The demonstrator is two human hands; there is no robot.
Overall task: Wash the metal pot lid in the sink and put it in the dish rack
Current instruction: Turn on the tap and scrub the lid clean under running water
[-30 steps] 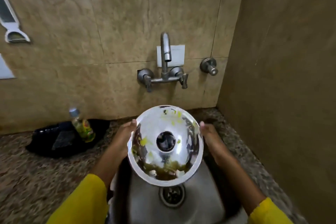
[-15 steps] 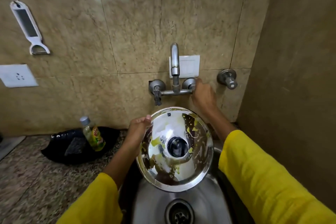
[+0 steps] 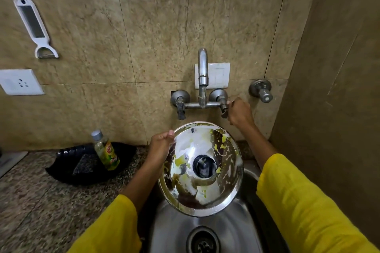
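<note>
**Opening the tap while a soiled pot lid waits over the sink**

A person in yellow sleeves stands at a steel sink [image 3: 236, 232]. The left hand [image 3: 161, 146] grips the far left rim of the metal pot lid [image 3: 200, 168], thumb on top, holding it in the air above the basin, just under the tap spout [image 3: 203, 68]. The right hand [image 3: 239, 112] is clenched on the right tap handle [image 3: 224, 109] at the wall. No clear stream of water can be made out.

The lid is round, so it has no long axis. Its hollow underside faces up toward the camera, streaked with yellow-green food and white film, and it tilts so that the near edge hangs lowest, toward the drain [image 3: 202, 241].

To do this step well, the tap likely wants a gentle turn, since a hard jet on the curved metal would probably splash. Keeping the tilt should let water run off into the basin. A one-handed hold on a wet rim may slip, so a firm pinch seems wise.

A soap bottle [image 3: 106, 150] stands in a black tray [image 3: 86, 162] on the desk [image 3: 41, 201] to the left. No dish rack is in view.
</note>
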